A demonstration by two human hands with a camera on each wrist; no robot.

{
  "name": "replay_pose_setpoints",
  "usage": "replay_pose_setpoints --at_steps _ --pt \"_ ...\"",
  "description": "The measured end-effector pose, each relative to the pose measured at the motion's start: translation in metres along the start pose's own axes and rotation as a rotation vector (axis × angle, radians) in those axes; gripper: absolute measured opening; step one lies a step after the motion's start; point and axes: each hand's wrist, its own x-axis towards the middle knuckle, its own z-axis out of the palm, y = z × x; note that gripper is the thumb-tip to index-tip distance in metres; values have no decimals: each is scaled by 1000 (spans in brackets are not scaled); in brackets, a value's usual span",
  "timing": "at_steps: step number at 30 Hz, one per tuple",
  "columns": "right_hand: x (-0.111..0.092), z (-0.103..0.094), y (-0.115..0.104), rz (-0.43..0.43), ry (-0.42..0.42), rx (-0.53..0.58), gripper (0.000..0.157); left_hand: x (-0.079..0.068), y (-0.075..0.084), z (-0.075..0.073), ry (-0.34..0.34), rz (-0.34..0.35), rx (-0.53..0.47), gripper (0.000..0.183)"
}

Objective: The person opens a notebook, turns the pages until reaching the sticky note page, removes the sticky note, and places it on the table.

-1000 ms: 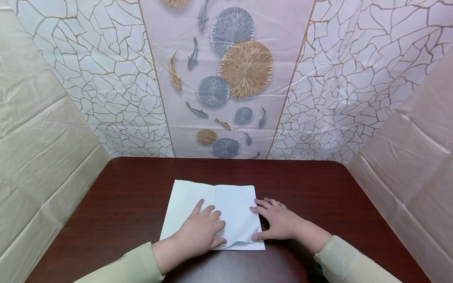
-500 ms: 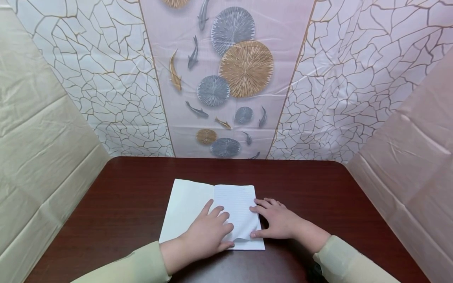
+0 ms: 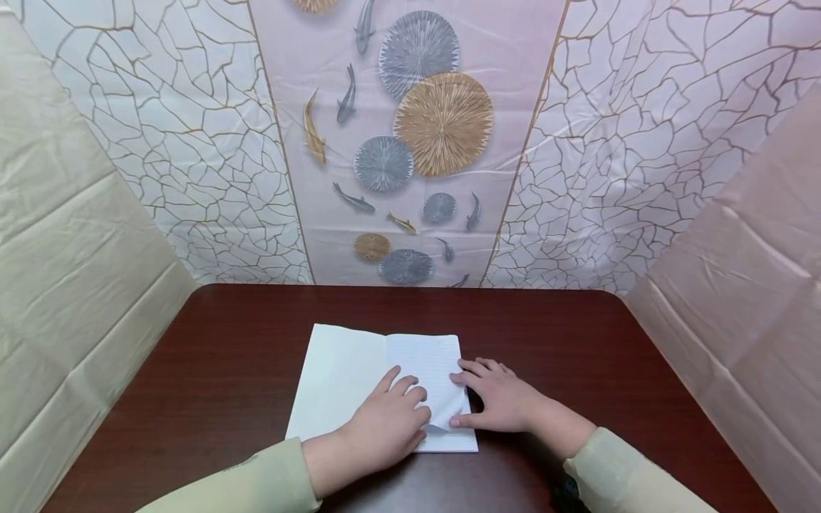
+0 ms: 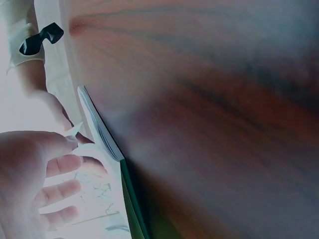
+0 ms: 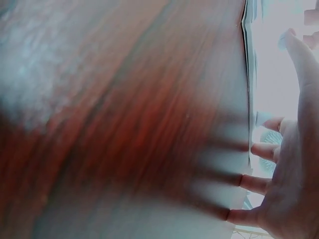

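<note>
An open notebook (image 3: 333, 374) lies on the dark red table, its left page blank and its right page (image 3: 420, 349) lined. The lined page's lower edge is raised and bent near the right corner, over another white sheet. My left hand (image 3: 388, 427) rests across the lower middle of the notebook, its fingers spread on the lined page and its thumb partly hidden. In the left wrist view, a pale paper tip (image 4: 75, 129) shows by that thumb. My right hand (image 3: 503, 395) lies at the notebook's right edge, fingers extended, its thumb touching the bent page.
The brown wooden table (image 3: 244, 342) extends around the notebook. Patterned fabric (image 3: 442, 214) hangs behind it, and beige cloth walls (image 3: 737, 299) stand on both sides. The notebook's green cover (image 4: 130, 199) shows in the left wrist view. A black band (image 3: 566, 491) sits at the right sleeve.
My left hand has slid to the right across the lined page, and its thumb has drawn in. The raised part of the page's lower edge has shifted right. My right hand stays nearly still.
</note>
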Motion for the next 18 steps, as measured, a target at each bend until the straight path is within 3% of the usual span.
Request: replay_pose_setpoints --at_steps 12,18 --pt "-3 0 5 -67 -10 -63 96 3 4 0 32 4 4 16" --pt "-7 2 9 -87 36 -66 100 2 5 -2 29 -3 7 14"
